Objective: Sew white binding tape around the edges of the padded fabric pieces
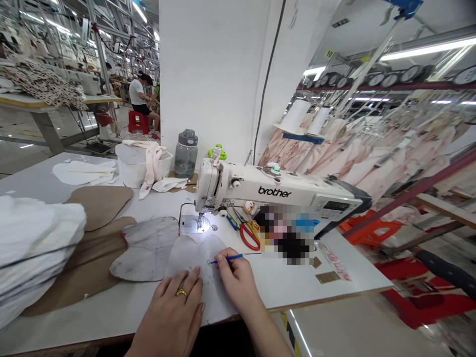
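My right hand (235, 279) pinches a thin blue pen (229, 258), its tip touching a white fabric piece (193, 255) that lies on the table in front of the sewing machine. My left hand (174, 310), with a gold ring on one finger, rests flat on the near part of that piece, fingers stretched out. The white Brother sewing machine (275, 191) stands just behind, its lamp lighting the needle plate (193, 224).
Grey and brown pattern pieces (147, 248) lie to the left, beside a stack of white fabric (33, 243). Red scissors (250, 234), a white tub (134, 166) and a grey bottle (186, 153) stand near the machine. A person sits far back left. Pink garments hang right.
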`<state>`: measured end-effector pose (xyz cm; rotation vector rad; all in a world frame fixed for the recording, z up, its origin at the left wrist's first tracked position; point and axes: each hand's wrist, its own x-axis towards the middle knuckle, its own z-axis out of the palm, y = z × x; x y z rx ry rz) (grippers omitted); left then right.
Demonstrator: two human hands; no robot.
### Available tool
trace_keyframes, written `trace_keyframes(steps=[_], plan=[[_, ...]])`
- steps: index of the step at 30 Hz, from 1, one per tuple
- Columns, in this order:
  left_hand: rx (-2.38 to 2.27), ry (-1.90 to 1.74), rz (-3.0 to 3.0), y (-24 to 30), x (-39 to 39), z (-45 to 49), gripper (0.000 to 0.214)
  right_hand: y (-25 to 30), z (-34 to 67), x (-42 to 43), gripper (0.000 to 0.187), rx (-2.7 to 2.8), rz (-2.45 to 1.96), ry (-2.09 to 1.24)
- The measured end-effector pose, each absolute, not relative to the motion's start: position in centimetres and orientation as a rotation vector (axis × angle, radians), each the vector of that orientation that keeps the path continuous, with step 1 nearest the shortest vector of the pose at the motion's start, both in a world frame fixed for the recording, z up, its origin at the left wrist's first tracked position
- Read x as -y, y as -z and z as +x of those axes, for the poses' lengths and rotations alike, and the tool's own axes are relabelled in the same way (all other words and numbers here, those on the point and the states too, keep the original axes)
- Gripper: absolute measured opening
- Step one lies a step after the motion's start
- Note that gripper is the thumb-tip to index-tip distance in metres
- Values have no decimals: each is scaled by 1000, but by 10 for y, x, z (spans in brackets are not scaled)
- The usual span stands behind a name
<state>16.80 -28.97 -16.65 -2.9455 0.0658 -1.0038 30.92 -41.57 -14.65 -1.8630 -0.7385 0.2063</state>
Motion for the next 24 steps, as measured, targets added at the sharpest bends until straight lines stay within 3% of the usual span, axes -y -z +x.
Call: trace_keyframes(steps=[7,24], plan=[[-75,1020,-2955,164,291,166,31,142,314,421,36,614,-1831,-192],[-91,993,-2952,166,287,165,32,140,327,421,29,775,-1901,-283]])
